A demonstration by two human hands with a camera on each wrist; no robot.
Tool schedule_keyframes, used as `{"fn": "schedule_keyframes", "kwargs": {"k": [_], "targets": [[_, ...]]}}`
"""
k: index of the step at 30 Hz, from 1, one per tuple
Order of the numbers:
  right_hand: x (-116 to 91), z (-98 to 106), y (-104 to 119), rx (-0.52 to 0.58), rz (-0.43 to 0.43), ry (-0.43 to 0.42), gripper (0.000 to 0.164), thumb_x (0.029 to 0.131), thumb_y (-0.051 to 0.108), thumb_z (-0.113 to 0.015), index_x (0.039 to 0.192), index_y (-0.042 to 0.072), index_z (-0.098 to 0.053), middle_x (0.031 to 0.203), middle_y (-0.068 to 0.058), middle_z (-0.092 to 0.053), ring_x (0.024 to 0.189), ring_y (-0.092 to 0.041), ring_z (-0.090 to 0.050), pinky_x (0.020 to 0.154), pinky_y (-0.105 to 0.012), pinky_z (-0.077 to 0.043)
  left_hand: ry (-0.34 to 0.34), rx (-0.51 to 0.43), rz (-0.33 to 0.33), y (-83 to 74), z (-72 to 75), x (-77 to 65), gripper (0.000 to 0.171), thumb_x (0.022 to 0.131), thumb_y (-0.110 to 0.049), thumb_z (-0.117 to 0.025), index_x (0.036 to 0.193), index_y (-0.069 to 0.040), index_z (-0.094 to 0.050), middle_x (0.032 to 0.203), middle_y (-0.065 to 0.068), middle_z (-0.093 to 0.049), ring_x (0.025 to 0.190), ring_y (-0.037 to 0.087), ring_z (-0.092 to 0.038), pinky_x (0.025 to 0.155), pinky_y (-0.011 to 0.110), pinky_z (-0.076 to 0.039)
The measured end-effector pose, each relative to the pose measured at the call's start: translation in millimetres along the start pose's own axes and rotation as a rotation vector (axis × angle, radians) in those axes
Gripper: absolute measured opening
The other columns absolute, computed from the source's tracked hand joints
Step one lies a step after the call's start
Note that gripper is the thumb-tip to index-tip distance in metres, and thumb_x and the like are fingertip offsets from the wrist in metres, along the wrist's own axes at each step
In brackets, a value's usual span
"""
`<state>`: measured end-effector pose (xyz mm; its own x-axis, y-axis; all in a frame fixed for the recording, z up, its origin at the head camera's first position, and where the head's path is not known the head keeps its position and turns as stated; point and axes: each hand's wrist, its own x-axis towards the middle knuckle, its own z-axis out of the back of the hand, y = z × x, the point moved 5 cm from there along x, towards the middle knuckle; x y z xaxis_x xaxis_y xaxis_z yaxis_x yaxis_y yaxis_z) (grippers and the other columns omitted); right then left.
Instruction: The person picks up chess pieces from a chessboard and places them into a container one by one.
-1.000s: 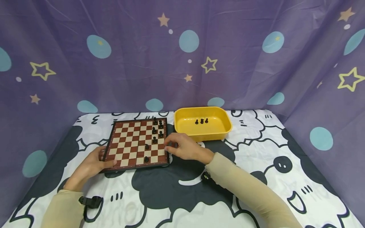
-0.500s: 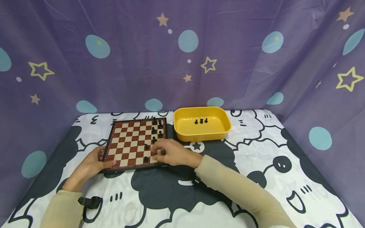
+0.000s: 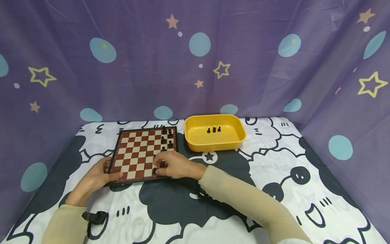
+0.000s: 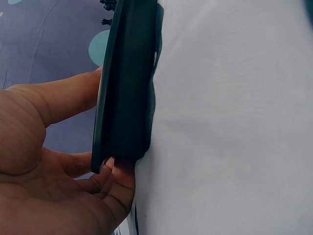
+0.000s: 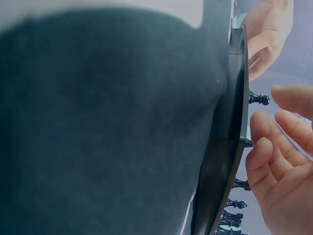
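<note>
A red-and-cream chessboard [image 3: 131,154] with a dark rim lies at the left of the table. My left hand [image 3: 97,174] grips its near-left corner, thumb over the top and fingers around the edge, as the left wrist view also shows. Over the near-right squares is my right hand [image 3: 176,164], its fingers bent loosely with nothing held. In the right wrist view, a black pawn [image 5: 259,99] stands close to that hand's thumb tip, with a gap between. Several black chess pieces [image 3: 163,139] stand along the board's right side; the right hand hides some of them.
Right of the board stands a yellow tray [image 3: 214,147] with three small black chess pieces [image 3: 214,129] in it. A cartoon-patterned cloth [image 3: 170,203] covers the table. Purple curtain [image 3: 137,67] hangs behind and at both sides.
My right hand has moved left from the board's right edge to over its near-right squares, by the nearest pawn. The left hand keeps its grip on the corner.
</note>
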<state>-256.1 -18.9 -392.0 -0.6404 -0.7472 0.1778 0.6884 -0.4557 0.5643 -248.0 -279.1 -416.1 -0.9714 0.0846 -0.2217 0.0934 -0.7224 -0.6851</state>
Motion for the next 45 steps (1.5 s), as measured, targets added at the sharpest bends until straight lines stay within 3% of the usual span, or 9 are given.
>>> {"fn": "schedule_keyframes", "kwargs": {"k": [8, 29, 45], "targets": [[3.6, -2.9, 1.4, 0.009, 0.006, 0.024, 0.015, 0.091, 0.024, -0.067, 0.103, 0.017, -0.063, 0.095, 0.01, -0.06, 0.077, -0.001, -0.053, 0.069, -0.016, -0.042, 0.002, -0.011, -0.003, 0.8, -0.3, -1.5, 0.096, 0.083, -0.024, -0.075, 0.142, 0.018, -0.012, 0.114, 0.033, -0.049, 0.099, 0.038, -0.054, 0.076, 0.042, -0.044], [10.9, -9.9, 1.6, -0.042, -0.034, 0.081, 0.014, 0.091, 0.021, -0.067, 0.105, 0.018, -0.066, 0.096, 0.011, -0.061, 0.08, 0.0, -0.054, 0.07, -0.016, -0.043, -0.002, -0.008, -0.013, 1.0, -0.6, 0.8, 0.098, 0.082, -0.026, -0.076, 0.142, 0.019, -0.013, 0.112, 0.031, -0.049, 0.099, 0.037, -0.053, 0.076, 0.041, -0.044], [13.2, -10.6, 2.4, -0.077, -0.011, 0.067, 0.008, 0.092, 0.022, -0.066, 0.1, 0.021, -0.067, 0.094, 0.014, -0.061, 0.076, 0.001, -0.053, 0.068, -0.015, -0.042, -0.003, -0.005, -0.017, 1.7, -0.4, 1.6, 0.096, 0.082, -0.025, -0.076, 0.142, 0.018, -0.014, 0.112, 0.031, -0.05, 0.098, 0.036, -0.054, 0.076, 0.041, -0.044]]}}
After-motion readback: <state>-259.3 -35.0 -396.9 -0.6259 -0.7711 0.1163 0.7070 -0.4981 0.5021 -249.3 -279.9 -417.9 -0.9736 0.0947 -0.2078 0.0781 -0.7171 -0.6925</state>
